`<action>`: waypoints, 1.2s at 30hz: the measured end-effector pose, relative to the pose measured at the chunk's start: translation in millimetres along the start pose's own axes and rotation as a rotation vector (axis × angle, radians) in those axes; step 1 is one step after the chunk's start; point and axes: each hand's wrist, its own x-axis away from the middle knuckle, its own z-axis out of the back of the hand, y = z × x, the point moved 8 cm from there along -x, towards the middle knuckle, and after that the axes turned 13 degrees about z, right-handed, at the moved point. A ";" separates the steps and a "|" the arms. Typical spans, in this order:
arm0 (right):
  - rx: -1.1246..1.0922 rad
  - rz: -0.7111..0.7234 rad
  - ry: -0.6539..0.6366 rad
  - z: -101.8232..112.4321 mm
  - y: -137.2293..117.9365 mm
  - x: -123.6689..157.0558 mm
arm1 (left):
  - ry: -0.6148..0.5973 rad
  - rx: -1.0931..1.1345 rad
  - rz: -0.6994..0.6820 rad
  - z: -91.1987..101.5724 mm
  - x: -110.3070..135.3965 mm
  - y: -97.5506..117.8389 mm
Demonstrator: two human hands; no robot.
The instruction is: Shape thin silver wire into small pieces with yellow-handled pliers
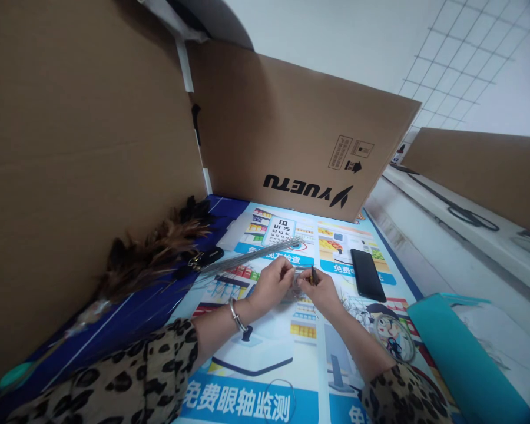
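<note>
Side by side over the printed table sheet, my two hands work close together. With fingertips pinched, my left hand (pixel 272 284) holds one end of a thin wire (pixel 301 268) that runs toward the other hand. Closed fingers of my right hand (pixel 321 291) grip a small dark tool (pixel 313 274), too small to name exactly. Just below the fingertips is a small clear, roundish thing (pixel 297 287), partly covered by the hands. Behind my left hand lies a bundle of straight thin metal wires (pixel 251 254), slanting up to the right.
Cardboard panels (pixel 300 118) stand at the back and left. A feather duster (pixel 154 244) lies along the left. To the right are a black phone (pixel 367 274), a clear round dish (pixel 394 337) with small parts, and a teal box (pixel 459 359). A wire loop (pixel 280 400) lies in front.
</note>
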 end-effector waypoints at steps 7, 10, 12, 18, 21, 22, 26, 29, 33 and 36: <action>-0.004 0.029 0.031 3.2 -4.8 -1.2 | 0.006 -0.013 0.024 -0.4 -0.3 -3.0; 0.003 0.025 0.009 2.5 -4.7 -1.6 | -0.007 -0.009 0.026 -2.1 0.1 -3.0; 0.018 0.032 -0.011 2.0 -4.2 -1.8 | -0.023 0.003 0.028 -3.3 0.5 -2.9; 0.080 0.056 -0.044 1.4 -0.9 -0.8 | -0.036 0.062 0.070 -4.0 0.6 -7.8; 0.130 0.095 -0.053 1.2 -2.8 -0.7 | -0.056 0.120 0.130 -6.6 1.0 -14.1; 0.144 0.106 -0.055 1.1 -3.8 -0.8 | -0.072 0.146 0.150 -8.3 1.3 -15.9; 0.172 0.141 -0.044 2.4 -8.5 -1.4 | -0.110 0.236 0.198 -12.2 3.0 -18.5; 0.181 0.166 -0.054 2.6 -12.2 -1.6 | -0.135 0.279 0.224 -14.2 2.8 -20.4; 0.174 0.185 -0.064 2.7 -15.3 -1.7 | -0.159 0.301 0.231 -15.7 -1.1 -24.1; 0.166 0.195 -0.066 2.9 -16.6 -2.0 | -0.118 0.303 0.203 -11.5 -5.0 -23.1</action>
